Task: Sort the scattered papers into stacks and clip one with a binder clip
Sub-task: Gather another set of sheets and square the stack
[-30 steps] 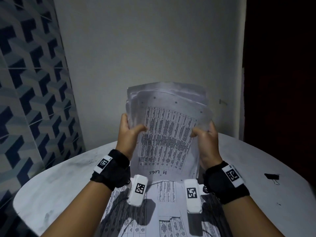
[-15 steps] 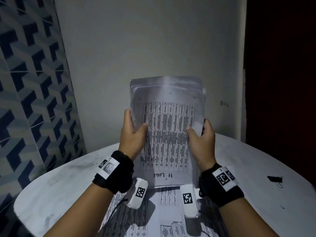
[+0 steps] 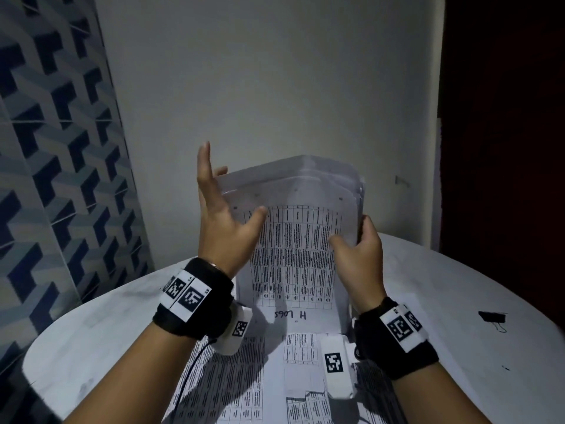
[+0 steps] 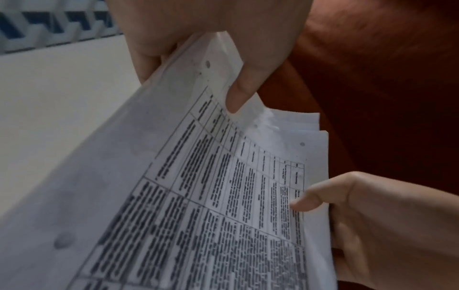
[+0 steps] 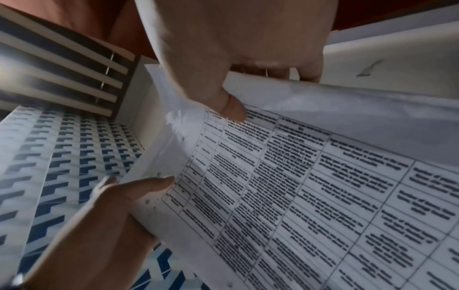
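I see a round white table (image 3: 101,325) set against a pale wall (image 3: 269,87), with blue patterned tiles (image 3: 52,179) on the left. On the tabletop near me lie loose printed sheets (image 3: 269,390), their tables of text facing up, partly under my forearms. Above them I hold a stack of papers (image 3: 293,240) upright, its lower edge resting on the sheets and its top edge curling over toward me; the front page shows a printed grid and a handwritten note near its bottom. My right hand (image 3: 357,255) grips the stack's right edge, thumb on the front page and fingers wrapped behind. My left hand (image 3: 223,228) sits at the stack's upper left edge with its fingers spread and straight; the thumb lies on the front page, and from the left wrist view the fingers reach behind the sheets, so the paper sits loosely between them. Far off to my right, a black binder clip (image 3: 492,317) lies alone on the table, well apart from the papers.
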`<state>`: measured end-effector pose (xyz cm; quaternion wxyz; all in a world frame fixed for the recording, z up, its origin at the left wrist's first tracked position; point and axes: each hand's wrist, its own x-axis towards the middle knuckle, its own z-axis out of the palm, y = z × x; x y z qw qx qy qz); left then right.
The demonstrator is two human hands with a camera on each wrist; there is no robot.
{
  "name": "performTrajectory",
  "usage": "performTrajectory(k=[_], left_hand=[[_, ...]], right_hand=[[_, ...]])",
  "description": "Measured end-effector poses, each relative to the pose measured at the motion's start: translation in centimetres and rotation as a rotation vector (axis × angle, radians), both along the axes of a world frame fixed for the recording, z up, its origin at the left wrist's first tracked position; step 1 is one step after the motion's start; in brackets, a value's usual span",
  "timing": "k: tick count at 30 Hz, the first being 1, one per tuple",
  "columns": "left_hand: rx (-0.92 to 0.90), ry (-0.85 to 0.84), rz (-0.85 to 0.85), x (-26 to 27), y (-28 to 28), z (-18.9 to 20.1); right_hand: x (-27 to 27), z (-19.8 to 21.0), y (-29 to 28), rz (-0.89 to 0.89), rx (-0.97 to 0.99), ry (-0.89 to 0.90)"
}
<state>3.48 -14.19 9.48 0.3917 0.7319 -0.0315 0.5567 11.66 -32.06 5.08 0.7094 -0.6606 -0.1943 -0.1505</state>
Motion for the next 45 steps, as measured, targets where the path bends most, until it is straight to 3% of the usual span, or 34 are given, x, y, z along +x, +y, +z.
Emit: performTrajectory(k=[5,11,16,21,23,25,28,30,34,38,42,45], left_hand=[[0.136,0.064,0.137,-0.5,0.0,1.2],[0.137,0.028,0.121,-0.9,0.3,1.2],[-0.147,0.074,0.037,-1.1,0.9,-0.3],[-0.43,0.25,0.133,-1.9,1.1,-6.0],[-0.726,0.33,0.038,-2.0,0.8,-8.2],[-1.052,0.385,-0.227,-2.1,0.3,-9.6],[-1.22,0.47,-0.67,-2.1,-1.0,-9.9],[-1.187,0.427,-0.74,-1.9,-1.4,-9.9],[-1.069,0.331,-0.521,-2.2,0.2,-9.0],[-0.922,0.369,-0.344,-3.7,4.0,-8.5],[-0.781,0.452,-0.243,-4.6,6.8,-8.2],[-0.727,0.519,-0.246,-4.4,7.6,-8.1]], right_hand=[[-0.2,0.0,0.4,-0.013,-0.001,-0.062],[-0.4,0.0,0.4,0.008,0.024,-0.062],[0.0,0.1,0.1,-0.039,0.13,-0.01],[1.7,1.1,-1.2,-0.097,0.361,0.168],[2.0,1.2,-1.8,-0.083,0.467,0.261],[1.9,1.2,-1.9,-0.06,0.576,0.335],[1.6,0.6,-1.6,-0.019,0.658,0.398],[1.3,0.2,-1.5,0.019,0.648,0.399],[1.2,-0.3,-3.0,0.156,0.593,0.417],[1.8,0.0,-6.6,0.326,0.493,0.442],[2.6,0.3,-9.8,0.467,0.176,0.381],[3.1,-0.3,-9.9,0.471,-0.098,0.377]])
